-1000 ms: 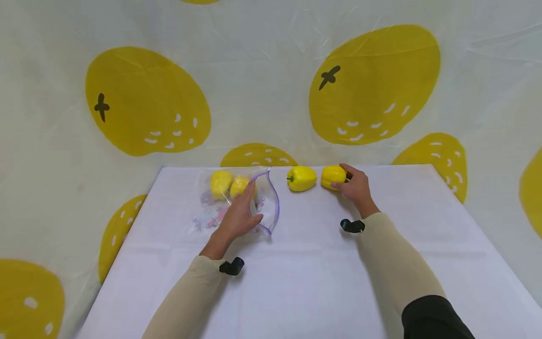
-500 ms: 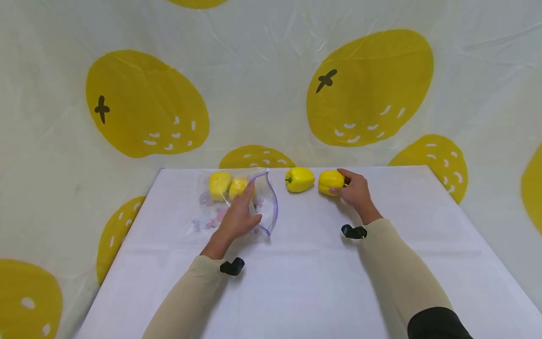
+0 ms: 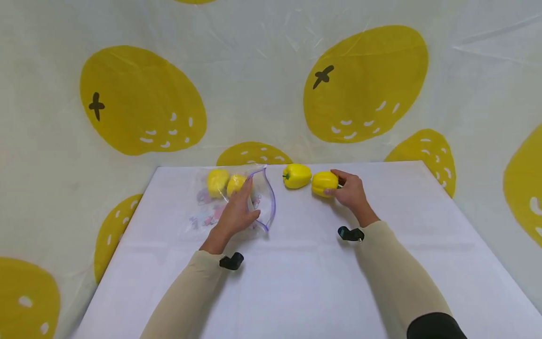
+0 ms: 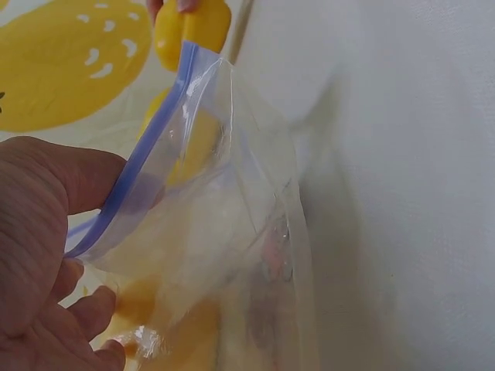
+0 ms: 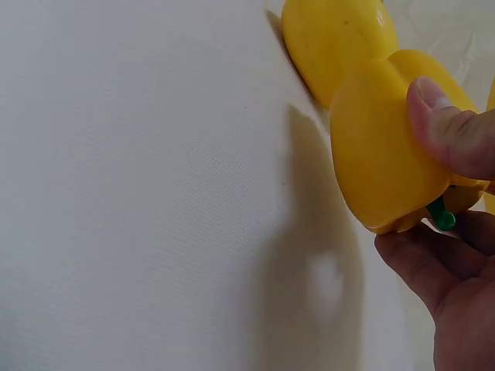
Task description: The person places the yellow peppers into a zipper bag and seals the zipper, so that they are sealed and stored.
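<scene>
My left hand (image 3: 235,212) holds the mouth of a clear zip bag (image 3: 203,214) with a purple closure strip. In the left wrist view the thumb reaches behind the purple strip (image 4: 147,147), and the other fingers curl below it. Two yellow bell peppers lie inside the bag, one (image 3: 218,182) at the left and one (image 3: 235,183) partly behind my fingers. A yellow bell pepper (image 3: 324,183) with a green stem is gripped by my right hand (image 3: 352,193), thumb on the near side; its shadow suggests it is off the table. Just left of it another bell pepper (image 3: 297,176) lies on the table.
A white cloth covers the table (image 3: 288,282), whose far edge meets a patterned backdrop (image 3: 254,94) with large yellow fruit prints. The bag's opening faces right, towards the loose pepper.
My right hand has carried its pepper left and a little nearer to me, now in front of and beside the other loose pepper. The left hand and bag stay almost as they were.
</scene>
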Demonstrator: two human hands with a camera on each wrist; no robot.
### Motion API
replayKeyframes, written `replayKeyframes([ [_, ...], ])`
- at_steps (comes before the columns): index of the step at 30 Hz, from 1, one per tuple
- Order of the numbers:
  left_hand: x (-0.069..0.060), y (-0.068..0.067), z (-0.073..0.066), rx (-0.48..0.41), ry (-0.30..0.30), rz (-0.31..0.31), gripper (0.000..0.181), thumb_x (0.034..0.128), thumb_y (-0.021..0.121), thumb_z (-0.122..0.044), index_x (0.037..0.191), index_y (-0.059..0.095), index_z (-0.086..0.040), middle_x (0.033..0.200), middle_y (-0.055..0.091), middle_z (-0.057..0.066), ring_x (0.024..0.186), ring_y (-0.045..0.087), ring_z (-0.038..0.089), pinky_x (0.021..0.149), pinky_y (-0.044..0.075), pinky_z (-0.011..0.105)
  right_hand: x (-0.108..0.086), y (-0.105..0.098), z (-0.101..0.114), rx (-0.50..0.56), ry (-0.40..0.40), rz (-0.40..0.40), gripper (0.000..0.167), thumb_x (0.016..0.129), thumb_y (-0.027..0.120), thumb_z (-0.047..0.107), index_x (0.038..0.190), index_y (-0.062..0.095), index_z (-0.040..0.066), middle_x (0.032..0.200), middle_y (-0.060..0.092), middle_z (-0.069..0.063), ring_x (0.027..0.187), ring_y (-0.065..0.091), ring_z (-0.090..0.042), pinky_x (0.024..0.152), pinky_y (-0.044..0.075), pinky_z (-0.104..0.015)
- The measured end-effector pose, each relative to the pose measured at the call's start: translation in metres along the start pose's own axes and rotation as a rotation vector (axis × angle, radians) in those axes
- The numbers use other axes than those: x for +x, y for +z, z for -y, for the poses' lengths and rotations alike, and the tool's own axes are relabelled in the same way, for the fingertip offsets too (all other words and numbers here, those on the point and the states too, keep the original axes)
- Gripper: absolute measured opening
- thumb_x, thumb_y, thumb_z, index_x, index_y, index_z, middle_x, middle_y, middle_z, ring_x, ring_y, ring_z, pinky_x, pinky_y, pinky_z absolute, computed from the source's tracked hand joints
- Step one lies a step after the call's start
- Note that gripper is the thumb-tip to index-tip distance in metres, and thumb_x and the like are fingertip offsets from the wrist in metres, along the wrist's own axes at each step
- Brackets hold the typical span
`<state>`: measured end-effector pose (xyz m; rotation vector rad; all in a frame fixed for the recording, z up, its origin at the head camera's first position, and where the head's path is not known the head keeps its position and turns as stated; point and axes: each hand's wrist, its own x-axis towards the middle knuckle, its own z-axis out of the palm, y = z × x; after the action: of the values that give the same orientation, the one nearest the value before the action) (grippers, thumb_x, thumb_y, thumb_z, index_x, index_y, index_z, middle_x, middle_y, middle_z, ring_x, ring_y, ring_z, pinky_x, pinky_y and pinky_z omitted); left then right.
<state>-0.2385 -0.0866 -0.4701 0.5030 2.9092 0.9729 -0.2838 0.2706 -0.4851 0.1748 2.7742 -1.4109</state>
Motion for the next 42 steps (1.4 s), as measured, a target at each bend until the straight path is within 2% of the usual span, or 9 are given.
replayKeyframes([
  [5,0.003,0.001,-0.001,0.008,0.019,-0.008,0.100,0.0909,0.075,-0.019,0.168,0.012,-0.007,0.176,0.020,0.009,0.162,0.024,0.029,0.135,0.009,0.051,-0.004,0.003,0.003,-0.003,-0.022,-0.001,0.076,0.090,0.082,0.019,0.157,0.047,0.009,0.156,0.053,-0.022,0.141,0.052,-0.043,0.121,0.042,-0.055],
  [19,0.004,0.002,0.002,0.020,0.016,-0.015,0.101,0.0899,0.075,-0.019,0.168,0.012,-0.007,0.176,0.018,0.008,0.162,0.025,0.029,0.135,0.008,0.051,-0.013,0.028,0.009,0.040,-0.114,0.013,0.070,0.087,0.085,0.015,0.150,0.055,0.004,0.151,0.058,-0.021,0.134,0.059,-0.042,0.118,0.047,-0.054],
  [26,0.004,0.003,0.001,0.018,0.018,-0.022,0.101,0.0890,0.076,-0.019,0.167,0.014,-0.007,0.176,0.019,0.009,0.162,0.025,0.029,0.135,0.008,0.051,-0.019,0.038,0.013,0.063,-0.117,0.032,0.071,0.086,0.085,0.013,0.149,0.055,0.003,0.152,0.058,-0.021,0.135,0.060,-0.041,0.117,0.048,-0.053],
  [34,0.005,0.003,0.000,0.006,-0.015,-0.013,0.102,0.0904,0.076,-0.019,0.169,0.012,-0.011,0.177,0.016,0.005,0.163,0.022,0.028,0.135,0.006,0.050,-0.023,0.052,0.021,0.083,-0.152,0.039,0.072,0.083,0.087,0.011,0.148,0.056,0.001,0.150,0.060,-0.022,0.133,0.061,-0.041,0.115,0.049,-0.053],
  [42,0.008,0.006,-0.003,0.008,-0.014,0.000,0.102,0.0907,0.076,-0.019,0.169,0.011,-0.011,0.177,0.016,0.005,0.163,0.022,0.027,0.135,0.005,0.048,-0.029,0.067,0.028,0.109,-0.213,0.045,0.071,0.081,0.089,0.009,0.145,0.059,0.000,0.147,0.062,-0.023,0.129,0.065,-0.042,0.112,0.052,-0.053],
])
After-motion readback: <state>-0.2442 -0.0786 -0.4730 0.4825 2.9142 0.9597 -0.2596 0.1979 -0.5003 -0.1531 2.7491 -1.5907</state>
